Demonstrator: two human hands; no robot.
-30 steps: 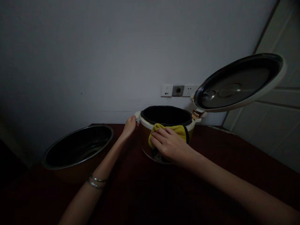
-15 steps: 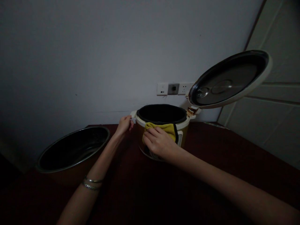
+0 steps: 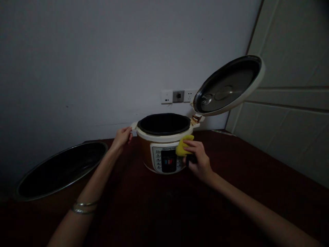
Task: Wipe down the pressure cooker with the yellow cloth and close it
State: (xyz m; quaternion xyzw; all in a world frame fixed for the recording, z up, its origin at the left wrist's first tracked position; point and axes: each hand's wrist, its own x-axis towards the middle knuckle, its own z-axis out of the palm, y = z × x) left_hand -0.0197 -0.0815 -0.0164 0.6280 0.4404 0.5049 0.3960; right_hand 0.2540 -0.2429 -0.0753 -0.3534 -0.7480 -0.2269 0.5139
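Two bare forearms (image 3: 96, 187) reach in from the lower edge, the L one w/ thin silver metal bangles (image 3: 84, 207); near L, a wide, round, dark-lined pot w/ shiny metal rim (image 3: 61, 169) sits on a dark red tabletop (image 3: 244, 164); R hand (image 3: 200, 159) has fingers closed round a bunched soft yellow cloth (image 3: 182, 146), held at the R side of a white-edged control panel (image 3: 168, 159); L hand (image 3: 122, 138) is curled narrow, thumb & forefinger at the tip of a cream plastic side handle (image 3: 134, 126); both belong to a round gold-brown & cream electric cooker (image 3: 145, 152), upright mid-view, near the wall; it's prob. fairly heavy, rigid, smooth & a bit slippery, so best lifted by both side handles; cloth prob. light & floppy, OK to grip anywhere; farther R, a round cream lid w/ dark metallic inside (image 3: 226, 89) stands open, its hinge likely the fragile spot; behind, white & grey sockets (image 3: 178, 96) on a plain grey wall (image 3: 102, 61).
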